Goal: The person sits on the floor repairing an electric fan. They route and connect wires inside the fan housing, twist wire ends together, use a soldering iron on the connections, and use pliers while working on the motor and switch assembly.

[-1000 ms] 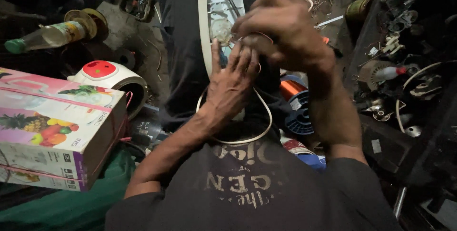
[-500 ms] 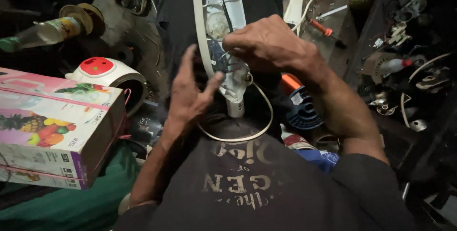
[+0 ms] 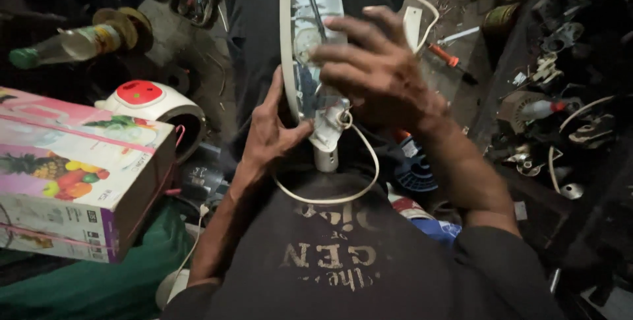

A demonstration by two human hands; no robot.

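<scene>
A long white plastic appliance part (image 3: 310, 36) with wires inside lies across my lap, its narrow neck pointing at my chest. My left hand (image 3: 267, 132) grips its left edge, thumb pressed against the lower end. My right hand (image 3: 379, 73) hovers over the lower right of the part with fingers spread apart, blurred, holding nothing that I can see. A white cord (image 3: 359, 181) loops from the neck down over my dark shirt.
A pink carton printed with fruit (image 3: 72, 168) sits at left on green cloth, a white and red appliance (image 3: 148, 99) behind it. A plastic bottle (image 3: 62, 46) lies far left. An orange-handled screwdriver (image 3: 448, 59) and scattered metal parts (image 3: 554, 116) lie at right.
The white part has come into view across my lap. My left hand moved from open beside it to gripping its edge. My right hand opened and spread over it.
</scene>
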